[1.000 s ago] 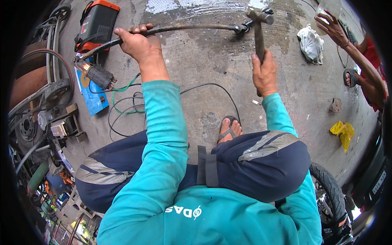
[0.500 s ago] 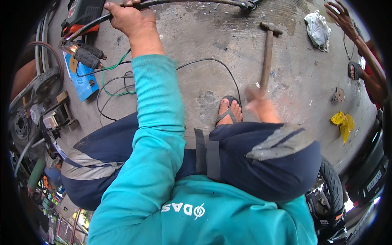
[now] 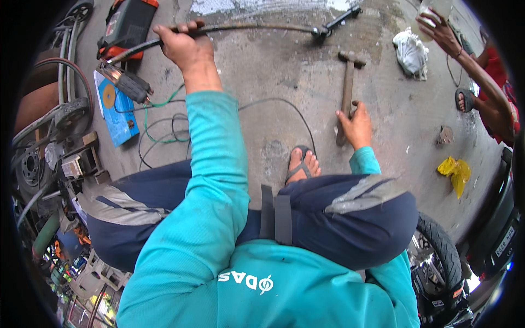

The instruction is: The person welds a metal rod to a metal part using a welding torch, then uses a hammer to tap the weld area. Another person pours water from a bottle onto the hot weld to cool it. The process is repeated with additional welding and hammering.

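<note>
My left hand (image 3: pixel 188 52) is closed around a long, thin metal bar (image 3: pixel 257 26) at the upper left, palm down. At the bar's right end is a dark bracket-like piece (image 3: pixel 333 24); its left end reaches toward a dark ribbed tool (image 3: pixel 131 86) with a metallic tip. A hammer (image 3: pixel 348 82) with a wooden handle lies on the concrete, head away from me. My right hand (image 3: pixel 358 124) is over the lower handle, thumb across it and index finger stretched apart, not wrapped round it. Its other fingers are partly hidden.
A black-and-orange machine (image 3: pixel 131 24), a blue packet (image 3: pixel 117 112) and loose cables (image 3: pixel 169 128) lie left. Wheeled metal parts (image 3: pixel 71 109) crowd the left edge. Right are a white cloth (image 3: pixel 411 53), a yellow bag (image 3: pixel 455 174), another person's arm (image 3: pixel 465 57) and a motorcycle tyre (image 3: pixel 440 246).
My right hand, blurred before, has moved forward to the hammer's handle. My left hand keeps its hold on the bar. The view has shifted, and the other person's hand now holds something pale.
</note>
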Demonstrator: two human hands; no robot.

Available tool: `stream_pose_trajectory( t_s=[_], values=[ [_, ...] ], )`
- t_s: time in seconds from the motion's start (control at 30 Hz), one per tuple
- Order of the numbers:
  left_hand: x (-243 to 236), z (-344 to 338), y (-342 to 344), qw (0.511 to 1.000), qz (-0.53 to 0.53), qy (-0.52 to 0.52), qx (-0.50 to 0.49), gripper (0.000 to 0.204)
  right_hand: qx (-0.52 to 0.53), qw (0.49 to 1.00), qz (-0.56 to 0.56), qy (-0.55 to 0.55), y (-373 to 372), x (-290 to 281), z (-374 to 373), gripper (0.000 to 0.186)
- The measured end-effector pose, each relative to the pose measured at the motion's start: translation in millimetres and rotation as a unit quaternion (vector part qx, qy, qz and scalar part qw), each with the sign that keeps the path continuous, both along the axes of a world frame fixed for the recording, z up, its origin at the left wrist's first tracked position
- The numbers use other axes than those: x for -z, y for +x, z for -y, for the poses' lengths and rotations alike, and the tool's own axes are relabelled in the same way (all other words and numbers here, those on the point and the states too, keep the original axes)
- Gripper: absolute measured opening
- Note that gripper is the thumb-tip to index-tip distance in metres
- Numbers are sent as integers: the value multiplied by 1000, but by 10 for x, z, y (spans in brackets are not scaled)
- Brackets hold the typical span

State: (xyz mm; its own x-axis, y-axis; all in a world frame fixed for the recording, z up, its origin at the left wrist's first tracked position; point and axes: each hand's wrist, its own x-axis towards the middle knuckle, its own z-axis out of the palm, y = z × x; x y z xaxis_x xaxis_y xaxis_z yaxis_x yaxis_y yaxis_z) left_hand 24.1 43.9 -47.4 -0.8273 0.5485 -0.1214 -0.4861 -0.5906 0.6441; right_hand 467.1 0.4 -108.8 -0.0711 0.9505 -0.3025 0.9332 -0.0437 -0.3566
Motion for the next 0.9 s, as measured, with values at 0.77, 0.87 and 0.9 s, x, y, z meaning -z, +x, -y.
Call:
stream_pose_trajectory(
  t_s=[0.77, 0.87, 0.9],
  values=[
    [-35, 67, -234, 958, 218, -147, -112, 49, -26, 984, -165, 63, -837, -340, -670, 44],
    [-40, 43, -229, 960, 221, -143, -95, 49, -69, 993, -97, 21, -690, -141, -878, 40],
    [-36, 65, -248, 961, 223, -138, -94, 49, -65, 991, -110, 27, -714, -166, -883, 40]
  ],
)
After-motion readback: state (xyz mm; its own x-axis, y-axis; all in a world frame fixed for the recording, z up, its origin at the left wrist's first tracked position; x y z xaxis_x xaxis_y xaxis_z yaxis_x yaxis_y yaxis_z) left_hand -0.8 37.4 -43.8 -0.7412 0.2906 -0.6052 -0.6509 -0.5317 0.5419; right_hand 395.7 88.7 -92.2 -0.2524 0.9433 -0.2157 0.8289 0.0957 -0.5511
